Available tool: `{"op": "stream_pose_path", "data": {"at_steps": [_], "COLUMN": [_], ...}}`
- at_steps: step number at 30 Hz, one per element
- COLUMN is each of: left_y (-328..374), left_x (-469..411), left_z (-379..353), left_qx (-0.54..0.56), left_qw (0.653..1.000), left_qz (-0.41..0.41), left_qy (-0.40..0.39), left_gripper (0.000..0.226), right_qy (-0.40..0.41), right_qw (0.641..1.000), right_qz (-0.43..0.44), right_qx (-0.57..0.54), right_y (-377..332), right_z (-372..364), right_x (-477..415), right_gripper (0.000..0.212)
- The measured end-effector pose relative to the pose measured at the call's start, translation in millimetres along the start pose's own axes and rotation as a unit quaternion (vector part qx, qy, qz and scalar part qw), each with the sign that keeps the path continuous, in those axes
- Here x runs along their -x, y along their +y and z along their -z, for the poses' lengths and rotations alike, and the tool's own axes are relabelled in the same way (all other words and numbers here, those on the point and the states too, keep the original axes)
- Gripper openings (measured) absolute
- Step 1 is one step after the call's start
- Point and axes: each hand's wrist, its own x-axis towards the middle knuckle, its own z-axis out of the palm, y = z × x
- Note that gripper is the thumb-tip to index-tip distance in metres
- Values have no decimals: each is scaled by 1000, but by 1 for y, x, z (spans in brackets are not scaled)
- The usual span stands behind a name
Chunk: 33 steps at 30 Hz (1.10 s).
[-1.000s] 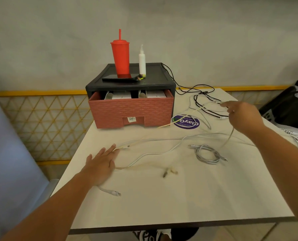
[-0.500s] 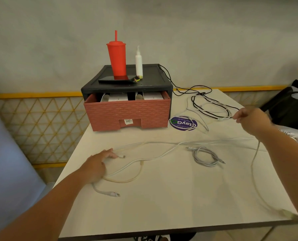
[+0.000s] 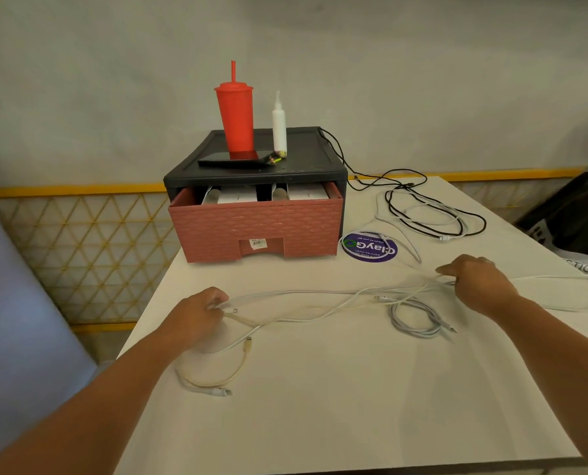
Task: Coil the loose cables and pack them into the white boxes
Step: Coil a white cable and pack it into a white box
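Observation:
Several loose white cables (image 3: 306, 296) stretch across the middle of the white table (image 3: 354, 406). My left hand (image 3: 196, 313) pinches one end of a white cable near its plug at the left. My right hand (image 3: 474, 282) grips the same bundle of cables farther right. A cream cable (image 3: 224, 378) loops in front of my left hand. A grey coiled cable (image 3: 414, 318) lies below my right hand. White boxes (image 3: 238, 197) sit in the open pink drawer (image 3: 255, 228). Black and white cables (image 3: 433, 214) lie tangled at the back right.
The black drawer unit (image 3: 303, 166) carries a red tumbler (image 3: 236, 121), a white bottle (image 3: 279, 125) and a phone (image 3: 229, 162). A purple round sticker (image 3: 369, 250) lies right of the drawer. A black bag (image 3: 573, 214) stands beyond the table's right edge.
My right hand came down from the tangle at the back right toward the table's middle, drawing a cable with it. My left hand closed on a cable end.

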Motion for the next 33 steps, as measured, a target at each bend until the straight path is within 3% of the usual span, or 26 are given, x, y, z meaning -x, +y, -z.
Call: {"op": "stream_pose_path", "data": {"at_steps": [4, 9, 11, 15, 18, 20, 28, 33], "left_y": [19, 57, 71, 95, 107, 112, 112, 108], "left_x": [-17, -41, -52, -71, -84, -92, -89, -65], "left_z": [-2, -11, -13, -16, -19, -21, -28, -34], "left_qx": [18, 205, 337, 561, 666, 698, 731, 724], "left_qw": [1000, 977, 937, 812, 723, 689, 653, 660], "left_qz": [-2, 52, 89, 157, 174, 184, 186, 176], "left_qy": [-11, 27, 23, 37, 53, 66, 77, 94], "left_gripper": [17, 24, 30, 56, 69, 73, 76, 65], "right_qy": [21, 55, 72, 108, 98, 72, -13, -39], "right_qw": [985, 970, 966, 962, 964, 963, 972, 976], "right_qz": [-20, 28, 53, 111, 151, 168, 148, 147], "right_qx": [-168, -234, -241, -226, -195, -196, -183, -153], "right_y": [-30, -72, -86, -120, -147, -162, -183, -189], "right_z": [10, 24, 26, 32, 39, 43, 44, 59], "right_x": [-8, -18, -27, -51, -68, -80, -108, -99], "right_gripper": [45, 34, 34, 37, 43, 48, 56, 54]}}
